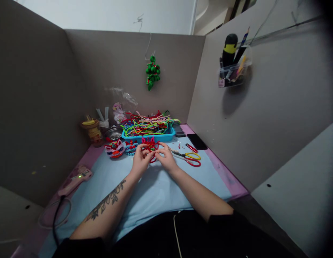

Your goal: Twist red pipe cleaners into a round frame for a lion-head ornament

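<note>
Watching remotely, I see the left hand (143, 157) and right hand (166, 158) pinching the red pipe-cleaner piece (152, 146) over the blue cloth (161, 193); I'd press lightly with the 2, avoiding kinks.

Behind the hands (141, 157) stands a tray (135, 138); scissors (184, 155) lie to their right.
</note>
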Action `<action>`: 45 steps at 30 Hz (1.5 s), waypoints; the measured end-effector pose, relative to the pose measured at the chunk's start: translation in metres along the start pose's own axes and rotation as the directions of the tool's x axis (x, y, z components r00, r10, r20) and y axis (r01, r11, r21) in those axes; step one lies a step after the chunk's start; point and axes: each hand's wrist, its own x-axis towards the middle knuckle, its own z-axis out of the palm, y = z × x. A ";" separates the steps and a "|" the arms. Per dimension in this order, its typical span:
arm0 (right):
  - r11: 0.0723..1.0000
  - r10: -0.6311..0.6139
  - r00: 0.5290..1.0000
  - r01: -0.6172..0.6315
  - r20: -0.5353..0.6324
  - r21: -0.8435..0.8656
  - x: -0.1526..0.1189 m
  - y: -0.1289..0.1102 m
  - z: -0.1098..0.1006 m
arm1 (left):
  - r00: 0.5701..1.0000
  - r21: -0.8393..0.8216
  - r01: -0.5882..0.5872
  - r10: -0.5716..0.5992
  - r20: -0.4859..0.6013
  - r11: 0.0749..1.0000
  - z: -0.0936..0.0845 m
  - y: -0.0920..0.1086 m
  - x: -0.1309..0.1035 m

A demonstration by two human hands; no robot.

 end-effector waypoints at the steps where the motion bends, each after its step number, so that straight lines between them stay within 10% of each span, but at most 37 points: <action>1: 1.000 0.018 1.000 -0.018 0.019 0.014 0.000 0.000 0.000 | 1.000 -0.007 -0.003 0.003 0.006 1.000 0.000 0.000 0.000; 14: 0.998 -0.010 1.000 0.011 0.015 -0.056 0.000 -0.004 -0.003 | 0.996 -0.051 0.075 -0.077 -0.036 0.996 -0.003 0.005 0.002; 25: 0.772 -0.505 0.859 0.407 -0.082 -0.488 -0.012 -0.010 -0.005 | 0.952 -0.295 0.219 -0.270 -0.142 0.930 -0.005 0.003 0.005; 45: 0.694 -0.521 0.851 0.377 -0.066 -0.614 -0.008 -0.003 -0.002 | 0.971 -0.058 0.207 -0.212 -0.110 0.977 -0.001 0.002 0.000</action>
